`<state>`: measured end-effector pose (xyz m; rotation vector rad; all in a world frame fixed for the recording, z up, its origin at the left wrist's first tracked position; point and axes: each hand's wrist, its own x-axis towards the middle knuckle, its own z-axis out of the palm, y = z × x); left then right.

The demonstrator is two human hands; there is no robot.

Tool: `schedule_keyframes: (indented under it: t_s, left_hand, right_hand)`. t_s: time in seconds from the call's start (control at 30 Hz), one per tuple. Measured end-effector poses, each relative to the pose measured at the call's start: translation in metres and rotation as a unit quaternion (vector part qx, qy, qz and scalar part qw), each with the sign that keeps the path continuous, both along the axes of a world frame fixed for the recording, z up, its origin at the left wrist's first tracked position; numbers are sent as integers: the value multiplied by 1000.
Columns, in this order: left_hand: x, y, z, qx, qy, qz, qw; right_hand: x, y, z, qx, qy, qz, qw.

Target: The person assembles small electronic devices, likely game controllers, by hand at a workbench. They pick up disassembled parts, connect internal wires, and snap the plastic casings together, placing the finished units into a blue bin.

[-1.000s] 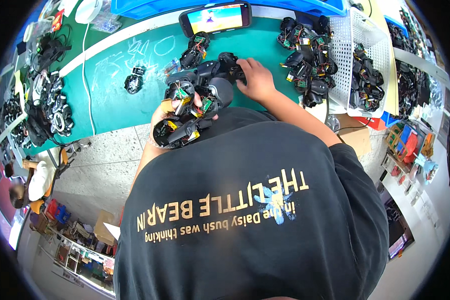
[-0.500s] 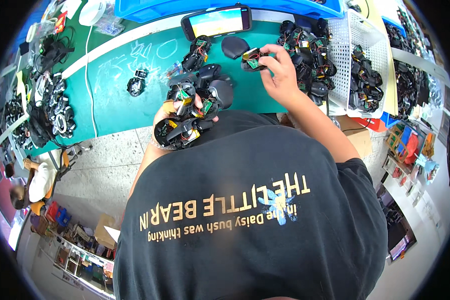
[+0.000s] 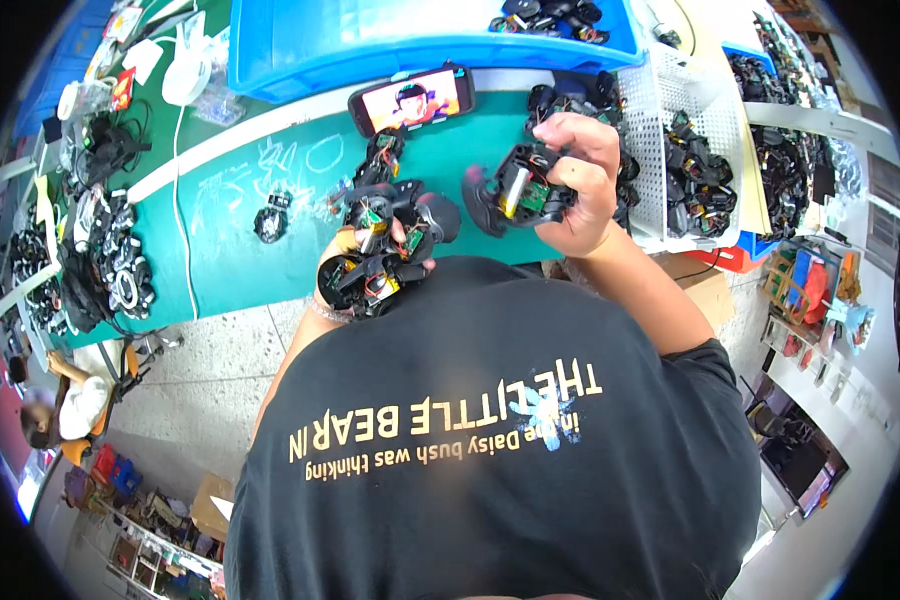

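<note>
My left hand is closed around a bunch of opened black headphone ear cups, whose green circuit boards, yellow parts and red wires show. Most of its fingers are hidden beneath them. To the right, raised over the green table, my right hand grips another opened ear cup between thumb and fingers, its green board and a silver-yellow part facing up. A dark rounded cup, smeared by motion, hangs at its left side; how the two join cannot be made out.
A phone with a lit screen leans at the table's back, before a blue bin. A white perforated basket of black parts stands right. One small black piece lies left of centre; cables and black parts crowd the left end.
My right hand has come nearer to me with the ear cup, and the dark rounded cup has moved along with it. My left hand keeps its bunch. The phone's picture differs.
</note>
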<state>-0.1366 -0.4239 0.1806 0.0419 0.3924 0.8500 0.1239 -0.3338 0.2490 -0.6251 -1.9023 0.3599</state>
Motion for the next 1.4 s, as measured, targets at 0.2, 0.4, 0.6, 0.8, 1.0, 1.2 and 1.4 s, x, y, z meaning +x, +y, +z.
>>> schedule_keyframes:
  t_s: [0.2, 0.4, 0.6, 0.8, 1.0, 1.2, 1.4]
  left_hand:
    - [1, 14, 2, 65, -11, -21, 998]
    - [10, 34, -4, 29, -53, -18, 998]
    - [26, 43, -27, 49, -81, 1, 996]
    - [30, 57, -28, 13, -74, -18, 997]
    - [24, 63, -24, -54, -78, 20, 995]
    - [29, 79, 11, -125, 9, 62, 990]
    - [48, 144, 38, -100, -13, 85, 991]
  right_hand:
    - [11, 15, 21, -7, 27, -25, 999]
    - [24, 41, 27, 32, 62, -85, 994]
    - [104, 147, -5, -83, -45, -291, 952]
    - [154, 217, -40, -38, -507, -327, 797]
    - [124, 211, -33, -305, -695, -232, 608]
    - [92, 153, 12, -337, -415, -162, 829]
    - [38, 74, 49, -188, -169, 16, 967]
